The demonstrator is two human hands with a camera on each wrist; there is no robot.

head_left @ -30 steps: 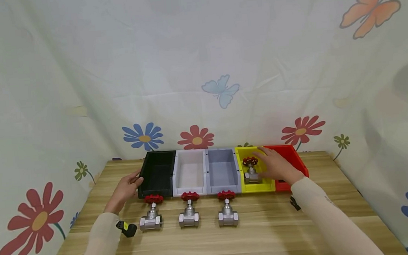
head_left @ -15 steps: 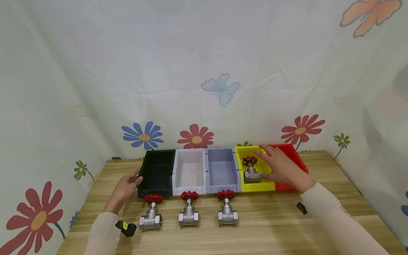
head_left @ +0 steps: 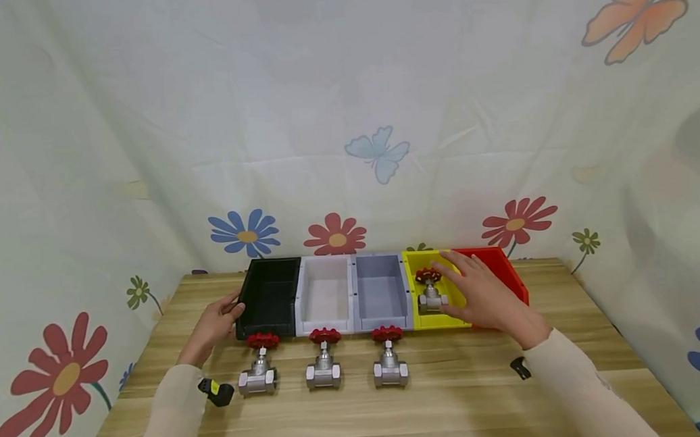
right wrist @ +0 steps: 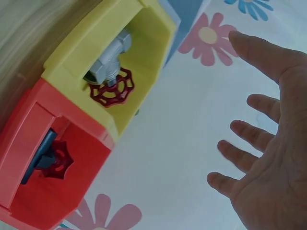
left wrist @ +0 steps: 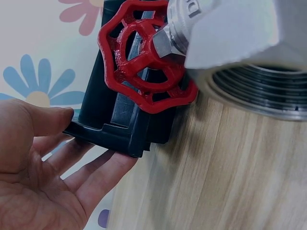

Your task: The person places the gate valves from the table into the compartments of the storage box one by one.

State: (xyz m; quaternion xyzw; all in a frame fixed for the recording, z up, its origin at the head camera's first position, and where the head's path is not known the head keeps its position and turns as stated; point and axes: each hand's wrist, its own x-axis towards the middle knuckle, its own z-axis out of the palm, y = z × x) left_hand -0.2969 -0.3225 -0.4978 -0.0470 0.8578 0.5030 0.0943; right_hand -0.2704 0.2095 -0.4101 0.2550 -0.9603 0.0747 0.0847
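Black bin (head_left: 268,299) gripped at its nine o'clock edge by the left hand (head_left: 213,326); right hand (head_left: 489,297) opened wide beside the steel valve (head_left: 432,299) in the yellow bin (head_left: 442,321).
With twelve o'clock taken as the far side, the black rim is pinched between the left thumb (left wrist: 50,120) and fingers (left wrist: 110,172); nothing is held by the right hand, which is poised with fingers spread at three o'clock from the steel valve, apart from it. A dark valve (right wrist: 44,158) is shown by the right wrist view inside the red bin (head_left: 502,265), at three o'clock from the yellow one. Between black and yellow are set the white bin (head_left: 326,300) and the grey bin (head_left: 382,297). At six o'clock from black, white and grey, three more valves (head_left: 324,375) are lined up on the wooden table (head_left: 340,429), their red handwheels (head_left: 325,336) pointed toward twelve.
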